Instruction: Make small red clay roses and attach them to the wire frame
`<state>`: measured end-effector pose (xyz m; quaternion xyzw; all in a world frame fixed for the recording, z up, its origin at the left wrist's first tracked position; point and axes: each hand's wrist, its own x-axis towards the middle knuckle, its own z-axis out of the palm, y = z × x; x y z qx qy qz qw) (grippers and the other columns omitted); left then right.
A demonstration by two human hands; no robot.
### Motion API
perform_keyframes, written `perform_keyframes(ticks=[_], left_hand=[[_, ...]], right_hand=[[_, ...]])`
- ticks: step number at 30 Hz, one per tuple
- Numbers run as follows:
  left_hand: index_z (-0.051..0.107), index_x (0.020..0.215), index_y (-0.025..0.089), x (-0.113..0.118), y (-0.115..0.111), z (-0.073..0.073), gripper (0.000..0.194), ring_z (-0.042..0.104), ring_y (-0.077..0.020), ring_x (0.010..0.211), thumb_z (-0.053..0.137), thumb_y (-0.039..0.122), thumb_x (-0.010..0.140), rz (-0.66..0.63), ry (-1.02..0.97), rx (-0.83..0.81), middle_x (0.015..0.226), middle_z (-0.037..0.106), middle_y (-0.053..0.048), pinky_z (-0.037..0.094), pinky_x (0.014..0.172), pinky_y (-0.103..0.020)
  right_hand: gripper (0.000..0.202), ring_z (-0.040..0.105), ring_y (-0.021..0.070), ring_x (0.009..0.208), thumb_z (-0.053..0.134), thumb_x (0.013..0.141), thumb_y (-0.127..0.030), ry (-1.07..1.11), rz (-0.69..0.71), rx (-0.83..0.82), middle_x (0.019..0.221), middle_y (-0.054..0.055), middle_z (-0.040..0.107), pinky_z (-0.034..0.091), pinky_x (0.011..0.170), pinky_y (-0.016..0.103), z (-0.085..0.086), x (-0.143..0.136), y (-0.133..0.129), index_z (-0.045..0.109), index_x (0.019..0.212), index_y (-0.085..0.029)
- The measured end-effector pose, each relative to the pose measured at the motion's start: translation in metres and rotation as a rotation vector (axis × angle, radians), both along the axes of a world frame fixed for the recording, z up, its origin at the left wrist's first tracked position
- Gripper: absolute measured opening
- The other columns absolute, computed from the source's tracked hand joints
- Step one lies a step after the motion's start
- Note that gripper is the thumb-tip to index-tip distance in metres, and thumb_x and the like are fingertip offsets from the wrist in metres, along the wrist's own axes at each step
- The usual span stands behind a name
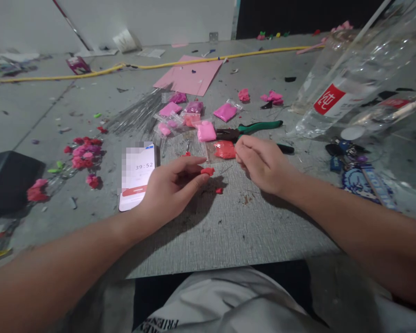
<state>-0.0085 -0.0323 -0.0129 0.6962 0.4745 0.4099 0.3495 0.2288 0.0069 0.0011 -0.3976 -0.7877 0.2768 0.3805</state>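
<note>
Between the thumb and fingers of my left hand is a small red clay piece. My right hand is closed beside a bag of red clay; what its fingers hold, if anything, is hidden. A smaller red bit lies on the grey table just below the gap between my hands. Beyond them are small bags of pink clay and green-handled pliers. A bundle of thin wires lies farther to the left.
A phone lies beside my left wrist. Pink and red clay flowers are at the left, near a dark box. Large clear bottles stand at the right, near a blue keychain. A yellow cable crosses behind a pink sheet.
</note>
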Motion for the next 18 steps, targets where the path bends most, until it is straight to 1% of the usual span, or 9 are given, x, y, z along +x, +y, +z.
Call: perform_keyframes(ticks=[2, 5, 7, 9, 11, 13, 15, 16, 18], left_hand=[[0.074, 0.113, 0.019, 0.001, 0.001, -0.001, 0.022, 0.075, -0.0155, 0.083, 0.074, 0.025, 0.092, -0.016, 0.189, 0.113, 0.097, 0.08, -0.004, 0.06, 0.075, -0.026], [0.076, 0.1, 0.018, 0.005, 0.003, -0.002, 0.011, 0.073, -0.0176, 0.08, 0.067, 0.018, 0.092, -0.029, 0.38, 0.296, 0.095, 0.08, -0.005, 0.057, 0.074, -0.03], [0.075, 0.1, 0.018, 0.008, 0.005, -0.003, 0.014, 0.073, -0.0186, 0.081, 0.064, 0.015, 0.091, -0.028, 0.426, 0.336, 0.095, 0.08, -0.005, 0.056, 0.074, -0.031], [0.075, 0.101, 0.018, 0.011, 0.008, -0.005, 0.016, 0.072, -0.0185, 0.077, 0.064, 0.014, 0.09, -0.013, 0.447, 0.332, 0.089, 0.078, -0.004, 0.055, 0.071, -0.03], [0.074, 0.102, 0.017, 0.013, 0.011, -0.007, 0.015, 0.071, -0.0187, 0.072, 0.065, 0.016, 0.09, 0.011, 0.463, 0.323, 0.083, 0.077, -0.004, 0.055, 0.067, -0.03], [0.074, 0.102, 0.016, 0.013, 0.014, -0.009, 0.015, 0.072, -0.0202, 0.074, 0.064, 0.017, 0.091, 0.003, 0.489, 0.334, 0.087, 0.077, -0.005, 0.057, 0.068, -0.032], [0.074, 0.103, 0.015, 0.014, 0.015, -0.01, 0.016, 0.074, -0.0234, 0.086, 0.063, 0.016, 0.092, -0.037, 0.507, 0.372, 0.099, 0.078, -0.009, 0.06, 0.078, -0.037], [0.075, 0.103, 0.015, 0.015, 0.015, -0.01, 0.017, 0.074, -0.0252, 0.093, 0.062, 0.014, 0.092, -0.057, 0.511, 0.398, 0.105, 0.078, -0.011, 0.06, 0.084, -0.04], [0.076, 0.104, 0.013, 0.015, 0.013, -0.01, 0.019, 0.073, -0.0276, 0.101, 0.062, 0.012, 0.092, -0.086, 0.513, 0.446, 0.113, 0.078, -0.013, 0.06, 0.091, -0.044]], right_hand=[[0.034, 0.04, 0.0112, 0.054, 0.044, 0.103, -0.026, -0.033, 0.015, 0.046, 0.057, -0.004, 0.042, 0.031, 0.055, 0.029, 0.001, -0.002, 0.001, 0.043, 0.07, -0.022], [0.03, 0.042, 0.0101, 0.056, 0.052, 0.096, -0.018, -0.047, 0.04, 0.139, 0.06, -0.004, 0.047, 0.032, 0.056, 0.028, 0.001, -0.007, 0.0, 0.044, 0.067, -0.021], [0.028, 0.044, 0.0097, 0.058, 0.057, 0.087, -0.012, -0.008, 0.049, 0.155, 0.062, -0.004, 0.049, 0.033, 0.056, 0.027, 0.001, -0.008, -0.003, 0.043, 0.064, -0.02], [0.031, 0.04, 0.0088, 0.057, 0.061, 0.08, -0.008, 0.043, 0.044, 0.133, 0.06, -0.005, 0.044, 0.032, 0.055, 0.027, 0.001, -0.009, -0.007, 0.04, 0.062, -0.02], [0.032, 0.038, 0.0082, 0.057, 0.064, 0.079, -0.007, 0.107, 0.021, 0.088, 0.061, -0.006, 0.042, 0.033, 0.053, 0.025, -0.001, -0.009, -0.009, 0.04, 0.062, -0.021], [0.021, 0.048, 0.0089, 0.06, 0.068, 0.083, -0.011, 0.194, 0.016, 0.011, 0.069, -0.004, 0.053, 0.041, 0.054, 0.024, -0.003, -0.009, -0.01, 0.052, 0.073, -0.021], [0.006, 0.061, 0.012, 0.068, 0.07, 0.089, -0.018, 0.243, 0.019, -0.065, 0.082, -0.001, 0.068, 0.051, 0.059, 0.025, -0.004, -0.01, -0.009, 0.066, 0.092, -0.021], [0.009, 0.066, 0.0137, 0.072, 0.07, 0.09, -0.02, 0.24, 0.015, -0.085, 0.087, 0.001, 0.072, 0.055, 0.061, 0.027, -0.004, -0.01, -0.008, 0.071, 0.099, -0.022], [0.011, 0.071, 0.0152, 0.074, 0.072, 0.091, -0.021, 0.204, -0.002, -0.107, 0.092, 0.003, 0.077, 0.06, 0.064, 0.029, -0.004, -0.011, -0.007, 0.077, 0.1, -0.021]])
